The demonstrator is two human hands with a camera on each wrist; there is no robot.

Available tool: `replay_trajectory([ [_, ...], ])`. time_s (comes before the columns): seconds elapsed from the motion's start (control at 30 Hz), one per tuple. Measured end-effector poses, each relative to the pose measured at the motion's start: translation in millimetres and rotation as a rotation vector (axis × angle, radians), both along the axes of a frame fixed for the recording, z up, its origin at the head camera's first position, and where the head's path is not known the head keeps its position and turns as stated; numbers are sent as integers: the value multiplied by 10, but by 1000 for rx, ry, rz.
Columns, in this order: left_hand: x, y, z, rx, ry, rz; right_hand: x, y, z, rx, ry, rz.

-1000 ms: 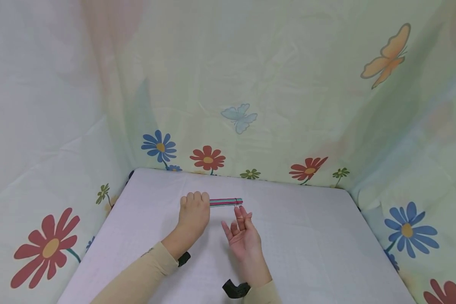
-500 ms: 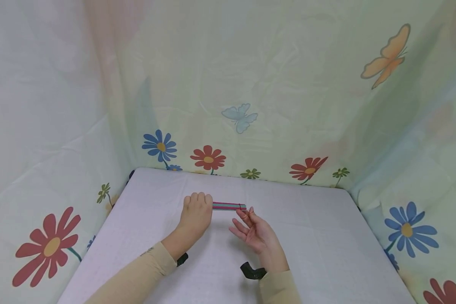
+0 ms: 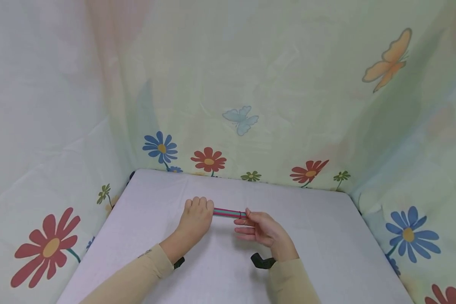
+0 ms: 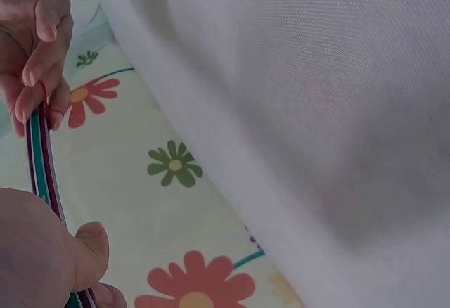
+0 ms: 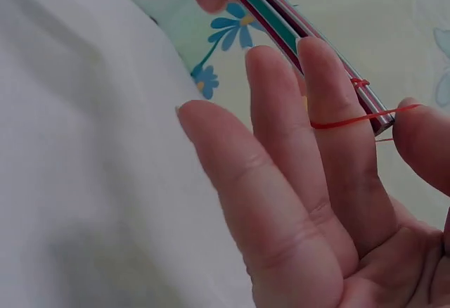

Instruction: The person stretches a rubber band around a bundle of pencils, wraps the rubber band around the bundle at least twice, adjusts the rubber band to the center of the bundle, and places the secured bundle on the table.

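My left hand (image 3: pixel 196 218) grips one end of a bundle of slim teal and dark red pencils (image 3: pixel 227 213), held level above the table. At the bundle's other end, my right hand (image 3: pixel 265 228) holds a thin red rubber band (image 5: pixel 344 122). In the right wrist view the band stretches from the thumb (image 5: pixel 425 139) across a finger, beside the pencil ends; some of it is wound round the bundle there. The other right fingers are spread and fairly straight. In the left wrist view the left palm covers the near part of the pencils (image 4: pixel 39 157).
A white cloth covers the table (image 3: pixel 319 245). Curtains printed with flowers and butterflies hang at the back (image 3: pixel 273 84) and on both sides. Black wrist mounts, such as the right one (image 3: pixel 263 261), sit under both wrists.
My right hand has moved right and turned, its thumb and fingers coming to the pencils' end with the band. The left hand and bundle have shifted slightly right and nearer, the bundle's right end dipping.
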State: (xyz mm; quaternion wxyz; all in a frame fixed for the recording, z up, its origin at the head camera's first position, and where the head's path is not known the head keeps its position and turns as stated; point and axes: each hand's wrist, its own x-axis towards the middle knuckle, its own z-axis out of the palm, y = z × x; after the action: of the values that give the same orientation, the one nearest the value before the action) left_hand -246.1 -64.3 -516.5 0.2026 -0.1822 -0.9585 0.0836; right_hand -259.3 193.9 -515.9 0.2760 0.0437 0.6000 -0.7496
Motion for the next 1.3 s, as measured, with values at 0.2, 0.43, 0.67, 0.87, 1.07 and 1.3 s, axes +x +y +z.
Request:
replay_trajectory([
  [0.2,-9,26,-15,-4,2,-5,-49,31,75,117,54,58],
  [0.43,-8,58,1,5,-46,-5,-67,48,95,194,119,52],
  [0.67,-19,63,11,6,-59,7,-82,-24,77,260,198,-62],
  [0.87,-5,43,22,20,-81,18,-79,-108,14,412,311,-204],
  [1.07,-4,21,34,54,-89,21,-37,-57,-58,490,600,-267],
  [1.3,-13,4,89,40,-95,24,47,-41,-89,531,843,-288],
])
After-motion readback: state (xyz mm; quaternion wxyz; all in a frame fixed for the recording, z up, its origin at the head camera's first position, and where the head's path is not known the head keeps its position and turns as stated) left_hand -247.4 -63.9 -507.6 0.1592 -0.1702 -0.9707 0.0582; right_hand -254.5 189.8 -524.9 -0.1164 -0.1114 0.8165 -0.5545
